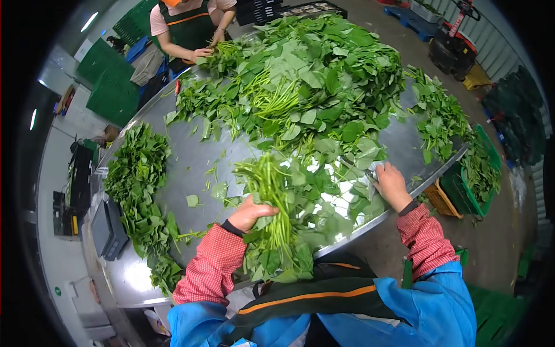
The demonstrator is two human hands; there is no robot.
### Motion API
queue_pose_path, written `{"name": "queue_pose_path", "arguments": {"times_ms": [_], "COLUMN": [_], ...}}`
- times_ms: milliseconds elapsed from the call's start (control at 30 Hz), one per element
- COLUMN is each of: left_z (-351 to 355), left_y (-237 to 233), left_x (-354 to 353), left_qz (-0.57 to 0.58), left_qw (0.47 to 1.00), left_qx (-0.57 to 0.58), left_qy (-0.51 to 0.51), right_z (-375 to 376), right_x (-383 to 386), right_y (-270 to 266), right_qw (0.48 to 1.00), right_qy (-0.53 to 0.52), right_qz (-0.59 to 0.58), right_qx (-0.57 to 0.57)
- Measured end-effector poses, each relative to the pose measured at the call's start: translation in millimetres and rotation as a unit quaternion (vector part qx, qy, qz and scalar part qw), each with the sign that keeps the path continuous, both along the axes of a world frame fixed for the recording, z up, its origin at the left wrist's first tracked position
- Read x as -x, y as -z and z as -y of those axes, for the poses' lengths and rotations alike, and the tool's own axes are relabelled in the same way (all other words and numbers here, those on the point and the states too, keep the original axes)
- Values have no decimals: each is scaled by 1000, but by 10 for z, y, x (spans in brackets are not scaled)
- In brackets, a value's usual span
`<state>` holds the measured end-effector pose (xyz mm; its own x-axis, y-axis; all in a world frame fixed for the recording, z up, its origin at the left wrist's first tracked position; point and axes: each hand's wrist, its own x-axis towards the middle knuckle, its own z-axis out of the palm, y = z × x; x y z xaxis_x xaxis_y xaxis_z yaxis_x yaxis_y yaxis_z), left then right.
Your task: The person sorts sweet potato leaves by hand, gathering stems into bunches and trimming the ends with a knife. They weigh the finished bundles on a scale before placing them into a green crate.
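My left hand (252,214) is wrapped round the stems of a bunch of leafy greens (270,188), held upright near the front edge of the metal table. Its leaves hang down below my fist, towards my apron. Farther right, my right hand (391,184) is closed at the table's edge, with a pale greyish thing showing by the fingertips; I cannot make out what it is. Loose leaves (324,185) and white scraps lie between the two hands. Behind them rises a big heap of leafy greens (341,75), with bare stems facing me at its middle.
The metal table (179,150) carries a row of greens (139,173) on its left and another (439,110) on its right. A grey scale (108,229) stands at left. A green crate (488,173) holds greens at right. Across the table, a co-worker's hands (208,51) touch greens.
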<state>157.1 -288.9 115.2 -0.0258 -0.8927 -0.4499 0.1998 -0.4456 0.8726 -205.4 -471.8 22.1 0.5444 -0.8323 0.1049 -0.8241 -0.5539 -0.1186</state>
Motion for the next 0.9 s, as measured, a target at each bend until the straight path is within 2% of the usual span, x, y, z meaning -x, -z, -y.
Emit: {"name": "queue_pose_path", "arguments": {"times_ms": [67,100,200,333,400,433,533,600,633,733,833,900], "left_z": [24,30,3,-21,27,54,126,164,151,166,171,148], "left_y": [-4,7,101,217,204,192,217,170,189,124,29,-15], "left_x": [84,92,67,74,145,178,191,245,282,402,495,556], "left_qz": [-7,-16,-32,-32,-28,-23,8,4,-7,-20,-22,-31], "left_qw": [999,999,998,997,996,995,991,989,992,993,992,995], "left_qx": [-23,-28,-41,-30,-22,-23,-26,-38,-30,-29,-23,-11], "left_qy": [29,33,46,60,78,89,131,146,122,112,119,95], "right_z": [28,4,-171,-393,-566,-629,-679,-680,-684,-676,-605,-609], "right_x": [63,131,64,-112,-335,-438,-671,-795,-854,-1031,-1171,-1198], "right_y": [66,83,-442,-1051,-1121,-1039,-1140,-1121,-1113,-1127,-1009,-998], "right_qw": [1000,998,993,946,917,922,921,927,926,937,953,952], "right_qy": [-26,-34,13,15,-69,-112,-188,-240,-266,-282,-263,-264], "right_qz": [-10,37,95,190,256,281,264,259,255,205,149,156], "right_qx": [-7,-33,-66,-264,-299,-243,-216,-127,-83,-9,-15,-18]}}
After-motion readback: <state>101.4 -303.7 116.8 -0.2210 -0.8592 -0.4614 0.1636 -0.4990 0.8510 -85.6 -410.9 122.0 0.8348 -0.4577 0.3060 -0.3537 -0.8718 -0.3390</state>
